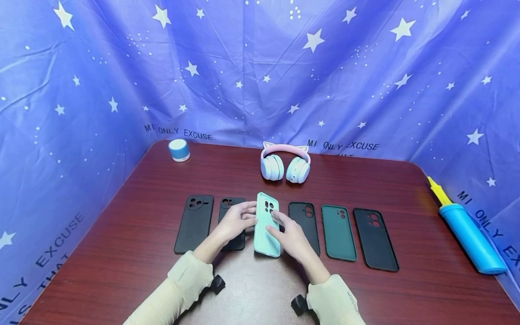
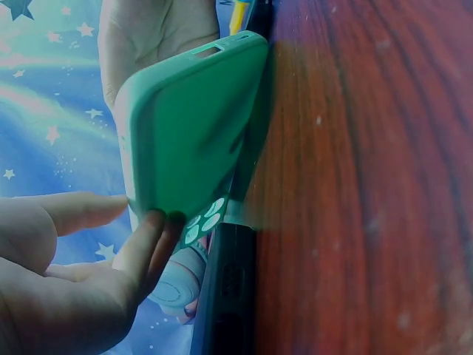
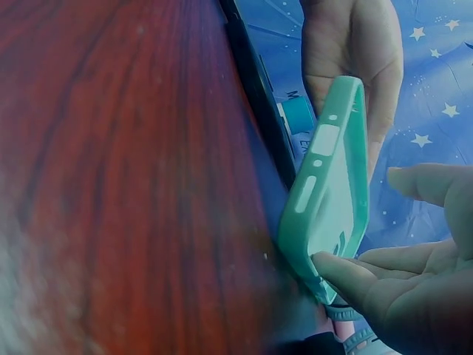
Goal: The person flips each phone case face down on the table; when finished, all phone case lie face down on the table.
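Observation:
A mint-green phone case (image 1: 266,239) stands tilted between my two hands, its left edge raised and its rimmed inner side facing up. Whether its low edge touches the table cannot be told. My left hand (image 1: 236,221) holds the case by its left edge; the left wrist view shows fingers under the mint-green case (image 2: 192,133) and the thumb at its side. My right hand (image 1: 293,234) touches the opposite edge with extended fingers near the camera holes. In the right wrist view, its thumb stands apart from the mint-green case (image 3: 295,222).
A black case (image 1: 192,230) and another black case (image 1: 233,243) lie left; a dark case (image 1: 304,223), a dark green case (image 1: 339,234) and a black case (image 1: 378,243) lie right. Behind are cat-ear headphones (image 1: 286,149) and a small speaker (image 1: 179,151). A blue pump (image 1: 471,239) lies far right.

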Available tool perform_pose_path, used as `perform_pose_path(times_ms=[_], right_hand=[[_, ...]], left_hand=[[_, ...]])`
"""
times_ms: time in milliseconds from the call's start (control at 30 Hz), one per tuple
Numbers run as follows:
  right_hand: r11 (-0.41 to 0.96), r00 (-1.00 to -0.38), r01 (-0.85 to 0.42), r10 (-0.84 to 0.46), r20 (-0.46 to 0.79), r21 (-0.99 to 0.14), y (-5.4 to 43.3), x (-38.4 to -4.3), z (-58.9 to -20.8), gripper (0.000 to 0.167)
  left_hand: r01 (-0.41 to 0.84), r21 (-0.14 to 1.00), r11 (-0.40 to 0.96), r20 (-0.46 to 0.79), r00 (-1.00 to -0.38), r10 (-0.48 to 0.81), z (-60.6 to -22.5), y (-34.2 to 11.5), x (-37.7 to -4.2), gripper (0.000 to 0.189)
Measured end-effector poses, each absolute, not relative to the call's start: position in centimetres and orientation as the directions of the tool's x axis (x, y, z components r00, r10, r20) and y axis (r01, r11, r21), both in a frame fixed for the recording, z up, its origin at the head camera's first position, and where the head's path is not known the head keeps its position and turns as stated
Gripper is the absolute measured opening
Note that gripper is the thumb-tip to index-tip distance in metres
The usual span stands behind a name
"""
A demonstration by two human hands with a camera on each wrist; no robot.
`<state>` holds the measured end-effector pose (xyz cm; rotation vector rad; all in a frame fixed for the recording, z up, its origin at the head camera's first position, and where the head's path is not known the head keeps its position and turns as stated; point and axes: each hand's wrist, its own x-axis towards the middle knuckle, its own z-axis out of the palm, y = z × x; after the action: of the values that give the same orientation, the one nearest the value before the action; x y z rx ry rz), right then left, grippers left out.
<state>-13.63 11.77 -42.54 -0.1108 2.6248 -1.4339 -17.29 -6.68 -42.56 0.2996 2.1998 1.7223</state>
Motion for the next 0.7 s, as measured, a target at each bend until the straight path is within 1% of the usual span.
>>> perform_pose_path(times_ms=[133,267,533,700], right_hand=[[0.520,-0.986,0.010,-0.139,-0.096,-0.854,11.81,-13.68,-42.54,0.055],[0.469,-0.985,0.017,-0.142,-0.095,-0.883,11.82,-13.75,-42.67,0.056],[0.303,-0.980,0.044,-0.170,-0.100,-0.952,11.68,-13.80,-42.81,0.063],[0.225,-0.979,0.045,-0.186,-0.088,-0.973,11.63,-13.73,-42.84,0.060]], left_hand=[[-0.016,0.975,0.223,-0.104,-0.916,0.388,-42.49,-6.79,-17.22,0.053],[0.008,0.982,0.188,-0.073,-0.903,0.423,-42.40,-6.79,-17.20,0.051],[0.032,0.989,0.145,-0.043,-0.873,0.486,-42.14,-6.64,-17.12,0.049],[0.040,0.990,0.133,-0.034,-0.860,0.509,-42.19,-6.70,-17.12,0.049]])
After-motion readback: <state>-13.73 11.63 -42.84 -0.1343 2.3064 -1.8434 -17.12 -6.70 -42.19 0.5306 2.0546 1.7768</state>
